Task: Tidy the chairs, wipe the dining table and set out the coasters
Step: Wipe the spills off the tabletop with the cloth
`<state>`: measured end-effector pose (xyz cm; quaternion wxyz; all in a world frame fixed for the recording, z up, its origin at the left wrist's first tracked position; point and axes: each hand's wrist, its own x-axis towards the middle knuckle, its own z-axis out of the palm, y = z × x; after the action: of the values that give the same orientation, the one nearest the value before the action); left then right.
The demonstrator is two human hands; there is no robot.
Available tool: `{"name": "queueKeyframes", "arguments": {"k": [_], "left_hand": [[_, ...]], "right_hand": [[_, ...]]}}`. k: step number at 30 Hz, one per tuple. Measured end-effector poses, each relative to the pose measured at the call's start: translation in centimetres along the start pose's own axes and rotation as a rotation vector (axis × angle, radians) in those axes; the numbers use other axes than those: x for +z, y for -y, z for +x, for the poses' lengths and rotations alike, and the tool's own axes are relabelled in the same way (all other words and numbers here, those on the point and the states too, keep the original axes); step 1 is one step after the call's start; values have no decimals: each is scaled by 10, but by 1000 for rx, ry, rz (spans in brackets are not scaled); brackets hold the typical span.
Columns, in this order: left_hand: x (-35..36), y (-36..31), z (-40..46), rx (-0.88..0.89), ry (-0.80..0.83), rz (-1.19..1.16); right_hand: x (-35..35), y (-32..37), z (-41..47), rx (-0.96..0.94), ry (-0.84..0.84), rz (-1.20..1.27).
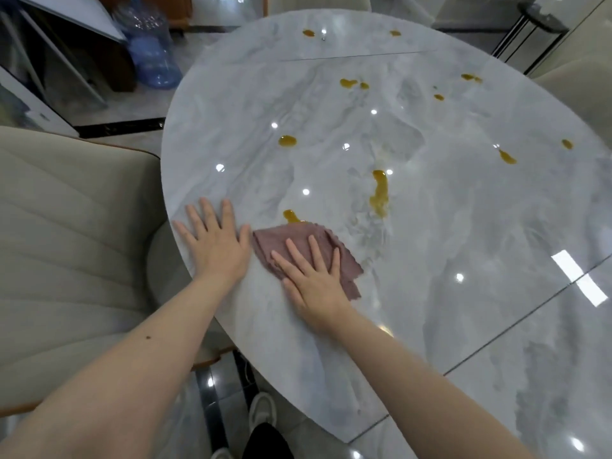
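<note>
A glossy grey marble dining table fills most of the view. Several amber spills dot it, the largest a streak near the middle and one just beyond the cloth. A mauve cloth lies near the table's left edge. My right hand presses flat on the cloth with fingers spread. My left hand rests flat on the bare tabletop right beside the cloth, fingers apart, holding nothing. No coasters are in view.
A cream upholstered chair stands close against the table's left edge. Another pale chair sits at the far right. A blue water jug and a dark cabinet stand on the floor at the back left. My shoe shows below.
</note>
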<state>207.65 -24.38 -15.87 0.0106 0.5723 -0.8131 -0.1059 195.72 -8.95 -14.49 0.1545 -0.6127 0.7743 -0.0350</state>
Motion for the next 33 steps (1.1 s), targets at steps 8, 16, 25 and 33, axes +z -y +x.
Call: {"name": "queueKeyframes", "arguments": {"k": [8, 16, 25, 33], "left_hand": [[-1, 2, 20, -18, -57, -8], [-7, 2, 37, 40, -6, 13], [-9, -6, 96, 205, -50, -58], [-16, -5, 170, 284, -97, -111]], "right_hand": [[-41, -43, 147, 189, -15, 32], [-23, -24, 76, -2, 25, -46], [-43, -51, 153, 106, -36, 9], [-26, 13, 155, 230, -73, 61]]}}
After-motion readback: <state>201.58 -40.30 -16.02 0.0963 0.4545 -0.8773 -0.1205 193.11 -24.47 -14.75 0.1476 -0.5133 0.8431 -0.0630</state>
